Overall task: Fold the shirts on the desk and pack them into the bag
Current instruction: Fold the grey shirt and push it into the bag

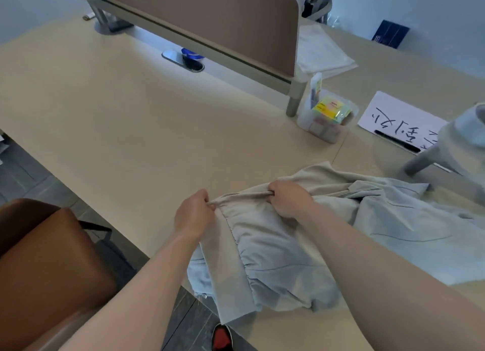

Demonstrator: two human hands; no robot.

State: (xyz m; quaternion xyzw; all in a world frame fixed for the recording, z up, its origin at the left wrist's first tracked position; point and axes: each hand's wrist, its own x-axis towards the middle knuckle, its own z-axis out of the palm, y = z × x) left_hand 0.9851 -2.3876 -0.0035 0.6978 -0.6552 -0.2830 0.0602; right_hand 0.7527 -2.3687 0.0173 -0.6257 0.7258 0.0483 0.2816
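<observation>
A beige shirt (265, 248) lies crumpled at the near edge of the light wooden desk (126, 119), part of it hanging over the edge. My left hand (194, 214) and my right hand (288, 198) both pinch its top edge, pulling a short stretch taut between them. A pale blue shirt (409, 219) lies spread to the right, partly under the beige one. A folded whitish cloth (320, 51) rests at the back of the desk. I see no bag that I can tell for sure.
A brown divider panel (210, 19) stands across the back. A clear box of sticky notes (328, 117) and a handwritten paper sign (399, 122) with a black pen (396, 140) sit at right. A brown chair (44, 258) is at left.
</observation>
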